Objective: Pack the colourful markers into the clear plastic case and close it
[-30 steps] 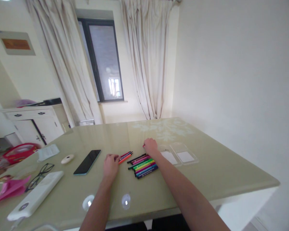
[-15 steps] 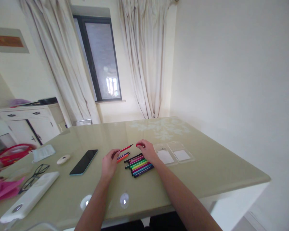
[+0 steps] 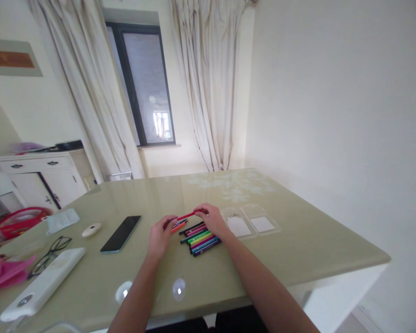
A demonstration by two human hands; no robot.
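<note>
L hand (image 3: 159,236) + R hand (image 3: 211,221) pinching red pen (image 3: 186,216), WIP | pen pile (image 3: 203,239), 5 o'clock of it: prob. capped | orange pen (image 3: 178,227), 7 o'clock: prob. uncapped, todo

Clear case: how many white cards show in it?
2: one white card in the left half of the clear case, nearer the right hand; another in the right half. Any stacked beneath would be hidden.

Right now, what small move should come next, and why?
Probably press the right hand gently toward the left hand: the red marker spans both, and its dark tip, bare a moment ago, no longer shows, so its cap may need seating.
</note>
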